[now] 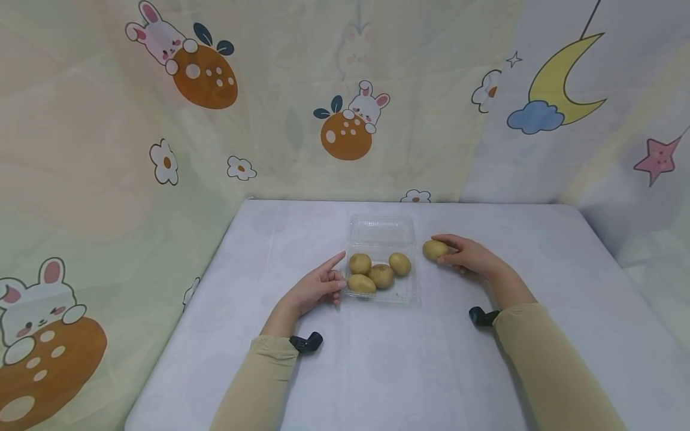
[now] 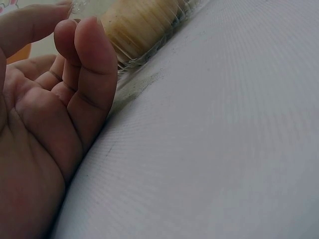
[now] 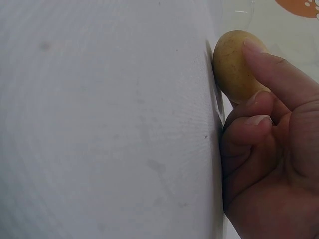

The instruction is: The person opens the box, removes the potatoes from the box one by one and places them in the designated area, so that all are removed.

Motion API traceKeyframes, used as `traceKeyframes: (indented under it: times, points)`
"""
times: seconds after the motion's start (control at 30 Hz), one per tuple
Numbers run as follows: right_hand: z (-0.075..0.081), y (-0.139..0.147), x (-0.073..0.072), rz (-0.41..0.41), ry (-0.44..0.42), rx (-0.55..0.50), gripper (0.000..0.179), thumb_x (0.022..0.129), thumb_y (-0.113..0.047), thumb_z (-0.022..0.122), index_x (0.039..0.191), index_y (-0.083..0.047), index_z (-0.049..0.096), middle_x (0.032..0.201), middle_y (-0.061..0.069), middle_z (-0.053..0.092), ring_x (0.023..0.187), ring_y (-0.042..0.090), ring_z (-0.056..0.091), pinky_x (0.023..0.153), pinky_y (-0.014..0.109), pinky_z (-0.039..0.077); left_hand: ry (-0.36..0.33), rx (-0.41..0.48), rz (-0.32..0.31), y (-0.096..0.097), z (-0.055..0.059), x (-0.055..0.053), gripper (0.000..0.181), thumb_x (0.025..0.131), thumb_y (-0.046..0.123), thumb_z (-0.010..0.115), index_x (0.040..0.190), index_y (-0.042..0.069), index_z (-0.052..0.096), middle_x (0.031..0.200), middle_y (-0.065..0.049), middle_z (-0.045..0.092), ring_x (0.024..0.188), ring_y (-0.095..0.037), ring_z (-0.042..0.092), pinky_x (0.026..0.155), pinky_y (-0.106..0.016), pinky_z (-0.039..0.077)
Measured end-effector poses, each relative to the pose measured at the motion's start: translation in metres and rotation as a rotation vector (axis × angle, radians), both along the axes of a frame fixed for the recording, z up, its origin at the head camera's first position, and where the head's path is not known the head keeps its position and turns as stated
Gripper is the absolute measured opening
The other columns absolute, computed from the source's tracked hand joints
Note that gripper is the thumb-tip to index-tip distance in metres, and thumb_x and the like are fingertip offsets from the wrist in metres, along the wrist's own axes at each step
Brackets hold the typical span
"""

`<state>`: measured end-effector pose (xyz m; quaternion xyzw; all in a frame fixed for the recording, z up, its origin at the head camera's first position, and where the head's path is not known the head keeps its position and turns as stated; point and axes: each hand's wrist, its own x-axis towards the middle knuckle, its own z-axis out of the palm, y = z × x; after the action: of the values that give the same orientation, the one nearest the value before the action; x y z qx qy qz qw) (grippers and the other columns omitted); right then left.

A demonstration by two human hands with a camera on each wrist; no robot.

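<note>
A clear plastic clamshell box (image 1: pixel 408 293) lies with its lid (image 1: pixel 381 230) folded back on the far side. Inside it are several potatoes, among them a front-left potato (image 1: pixel 362 284) and a right-hand potato (image 1: pixel 400 264). At the box's left edge, my left hand (image 1: pixel 315 287) holds the rim with the thumb near the front corner; its index finger points forward along the side and the other fingers curl. To the right of the box, my right hand (image 1: pixel 471 257) pinches another potato (image 1: pixel 435 250) between thumb and fingers, low at the tabletop.
A white cloth covers the table (image 1: pixel 377 371). Patterned fabric (image 1: pixel 280 72) with rabbits and flowers hangs behind and at the sides. Each wrist wears a black camera, the left one (image 1: pixel 307 342) and the right one (image 1: pixel 482 317).
</note>
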<state>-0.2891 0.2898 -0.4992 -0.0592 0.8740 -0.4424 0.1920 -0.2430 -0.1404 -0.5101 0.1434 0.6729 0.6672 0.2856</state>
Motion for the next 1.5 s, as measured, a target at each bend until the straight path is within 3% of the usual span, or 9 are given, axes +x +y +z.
traceKeyframes:
  times: [0.6, 0.83, 1.07, 1.23, 1.5]
  points:
    - [0.000, -0.001, 0.000, -0.001, 0.005, -0.011, 0.071, 0.084, -0.044, 0.075, 0.147, -0.031, 0.044, 0.143, 0.010, 0.041, 0.065, 0.020, 0.049, 0.057, 0.027, 0.045, 0.005, 0.002, 0.005, 0.000, -0.003, -0.002, 0.081, 0.091, 0.016, 0.071, 0.155, 0.036, 0.027, 0.091, -0.001, 0.059, 0.070, -0.014, 0.054, 0.066, -0.030, 0.055]
    - [0.001, -0.001, 0.001, 0.002, 0.006, -0.026, 0.071, 0.086, -0.042, 0.075, 0.148, -0.030, 0.043, 0.147, 0.008, 0.040, 0.063, 0.019, 0.048, 0.057, 0.027, 0.044, 0.012, 0.005, 0.002, 0.000, -0.004, -0.002, 0.083, 0.091, 0.016, 0.071, 0.157, 0.032, 0.023, 0.091, -0.001, 0.059, 0.070, -0.013, 0.054, 0.065, -0.030, 0.055]
    - [0.020, -0.009, 0.010, -0.003, -0.010, -0.035, 0.069, 0.091, -0.030, 0.071, 0.152, -0.021, 0.039, 0.153, 0.011, 0.037, 0.065, 0.021, 0.048, 0.058, 0.029, 0.044, 0.016, 0.002, 0.002, -0.001, -0.005, -0.003, 0.082, 0.091, 0.017, 0.071, 0.156, 0.034, 0.025, 0.091, -0.002, 0.059, 0.070, -0.014, 0.054, 0.066, -0.031, 0.056]
    - [0.012, -0.005, 0.005, -0.013, 0.018, -0.024, 0.070, 0.089, -0.039, 0.072, 0.151, -0.026, 0.040, 0.149, 0.005, 0.042, 0.066, 0.020, 0.048, 0.057, 0.028, 0.043, 0.019, -0.002, -0.003, 0.000, -0.005, -0.003, 0.084, 0.091, 0.018, 0.071, 0.158, 0.030, 0.022, 0.092, -0.001, 0.059, 0.070, -0.014, 0.054, 0.066, -0.031, 0.056]
    - [0.025, -0.007, 0.003, 0.004, 0.085, -0.025, 0.060, 0.092, -0.038, 0.068, 0.147, -0.028, 0.045, 0.149, 0.003, 0.046, 0.067, 0.021, 0.049, 0.059, 0.028, 0.043, 0.005, 0.008, 0.002, 0.000, -0.004, -0.002, 0.083, 0.091, 0.016, 0.071, 0.156, 0.033, 0.025, 0.090, -0.002, 0.059, 0.069, -0.014, 0.054, 0.066, -0.030, 0.056]
